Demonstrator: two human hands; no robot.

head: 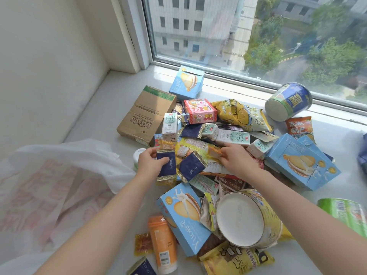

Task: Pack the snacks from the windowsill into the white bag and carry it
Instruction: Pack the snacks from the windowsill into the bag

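Note:
A heap of snacks covers the white windowsill (pixel 111 108). My left hand (pixel 150 162) grips a dark blue snack packet (pixel 167 165) with gold ends, at the left edge of the heap. A second dark blue packet (pixel 190 167) lies just to its right. My right hand (pixel 236 157) pinches a small orange-yellow packet (pixel 213 151) in the middle of the heap. The white bag (pixel 59 185) with pink print lies crumpled at the left, its mouth toward the heap.
Light blue biscuit boxes (pixel 301 161) lie around the heap, with small milk cartons (pixel 232 137), a brown cardboard box (pixel 145 114), a blue tub (pixel 288 102) by the window, a yellow-rimmed tub (pixel 244 217), and an orange bottle (pixel 162 243) near the front.

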